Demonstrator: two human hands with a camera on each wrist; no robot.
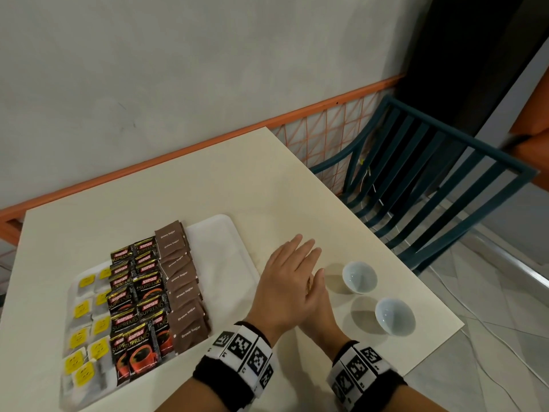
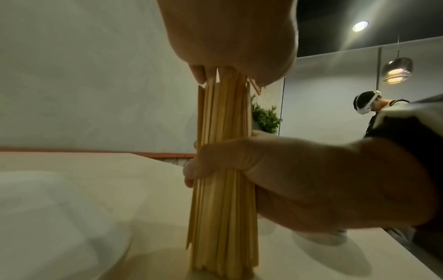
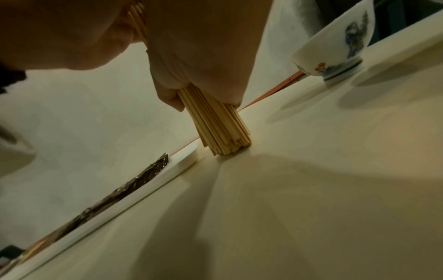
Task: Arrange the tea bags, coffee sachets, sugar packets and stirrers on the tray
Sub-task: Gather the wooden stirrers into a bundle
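Note:
A bundle of wooden stirrers (image 2: 223, 208) stands upright on the table, just right of the white tray (image 1: 219, 263). My right hand (image 1: 319, 307) grips the bundle around its middle. My left hand (image 1: 289, 281) lies flat on the stirrers' top ends with straight fingers, hiding most of them in the head view. The bundle's lower ends (image 3: 220, 132) rest on the tabletop. On the tray, yellow-tagged tea bags (image 1: 86, 337) fill the left, coffee sachets (image 1: 136, 307) the middle, and brown sugar packets (image 1: 184, 286) lie beside them. The tray's right strip is bare.
Two small white cups (image 1: 359, 276) (image 1: 394, 316) stand on the table right of my hands. A teal slatted chair (image 1: 430, 173) sits past the table's right edge. A grey wall runs behind the table. Another person stands far off in the left wrist view.

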